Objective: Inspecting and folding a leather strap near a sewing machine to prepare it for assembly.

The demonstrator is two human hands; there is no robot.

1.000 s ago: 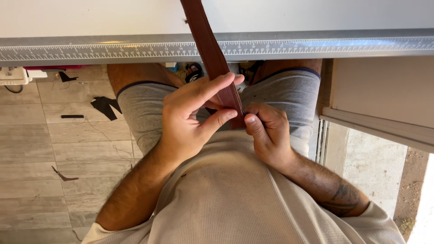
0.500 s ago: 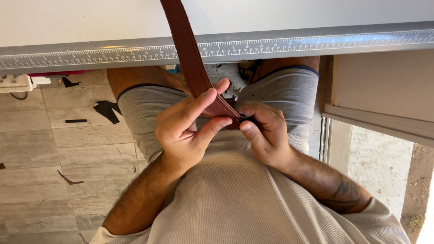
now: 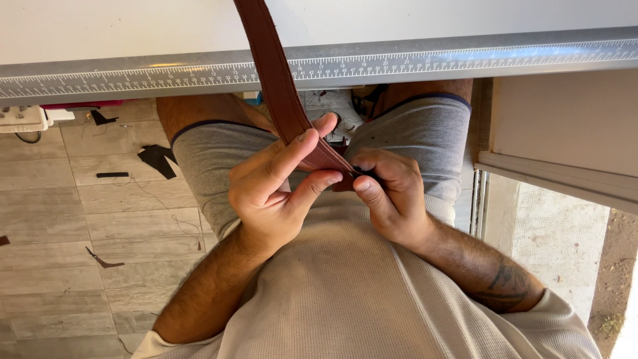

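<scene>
strap: a long brown leather strap (image 3: 276, 86) with stitching down both edges; it comes down off the white table (image 3: 119, 30), crosses the edge with the ruler strip (image 3: 465, 61), and ends right between the two hands over the person's lap

left hand: the left hand (image 3: 276, 193) has the strap's near end; thumb underneath, index finger laid flat along the top, so the leather is pinched between them; the other fingers are curled in loosely, so it's a light pinch and not a fist

right hand: the right hand (image 3: 392, 196) is curled mostly closed right at the strap's tip; fingertips bunched on something small and dark there; too tiny and covered up to say what it is; thumb points in toward the left hand, and the two hands are basically touching

where it all sits: hands hover above grey shorts (image 3: 425, 133) and a beige ribbed shirt (image 3: 345, 292); the strap runs taut-ish and tilted from the table down to the fingers

floor stuff: pale wood-look tiles (image 3: 60, 219) off to the side; a few dark leather scraps (image 3: 157, 158) lying on them, well apart from the hands; a white gadget (image 3: 23, 118) with a cable sits under the table edge
</scene>
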